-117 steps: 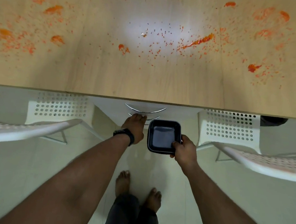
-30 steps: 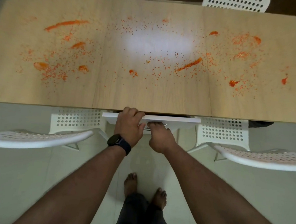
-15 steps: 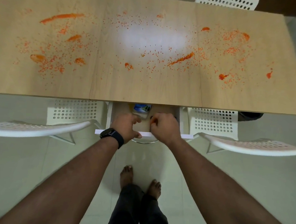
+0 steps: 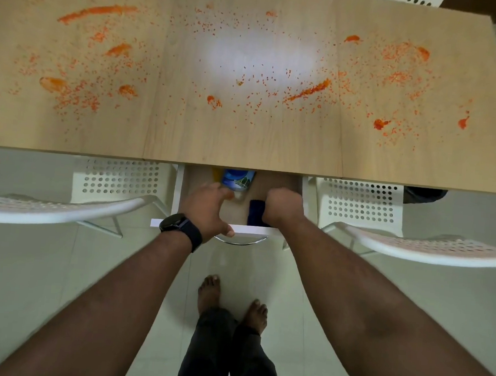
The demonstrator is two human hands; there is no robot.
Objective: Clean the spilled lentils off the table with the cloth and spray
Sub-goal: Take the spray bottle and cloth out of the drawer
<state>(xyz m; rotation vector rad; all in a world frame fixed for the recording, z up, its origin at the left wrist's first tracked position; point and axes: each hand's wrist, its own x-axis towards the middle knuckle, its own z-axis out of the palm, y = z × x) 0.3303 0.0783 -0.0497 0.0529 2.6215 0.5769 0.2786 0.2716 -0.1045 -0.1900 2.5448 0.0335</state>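
Drawer (image 4: 276, 189) under the table (image 4: 244, 140) now sits pulled further out than half a second ago, and both hands have left its white front edge and gone inside. Left hand (image 4: 207, 208), watch (image 4: 181, 227) on the wrist, reaches in with fingers spread and loosely extended toward the spray bottle (image 4: 238, 179), fingertips at or just touching its lower end; cannot tell if it has a hold, looks open. Spray bottle, blue label, lies at the drawer's 12 o'clock, half hidden under the table edge. Right hand (image 4: 283, 205) is curled in a fist over the dark blue cloth (image 4: 256, 215), gripping its right side; cloth lies in the drawer at 3 o'clock of the left hand, just beside the white drawer front (image 4: 255, 231). Chrome handle (image 4: 240, 241) curves below the drawer front. Orange lentils (image 4: 309, 90) are scattered over nearly the whole table top, thicker smears at 10 o'clock, a streak right of centre, more clumps at 2 o'clock. White perforated chairs (image 4: 118, 178) stand tucked at either side of the drawer, another at the far table edge. Bare feet (image 4: 210, 294) on pale floor tiles at 6 o'clock.
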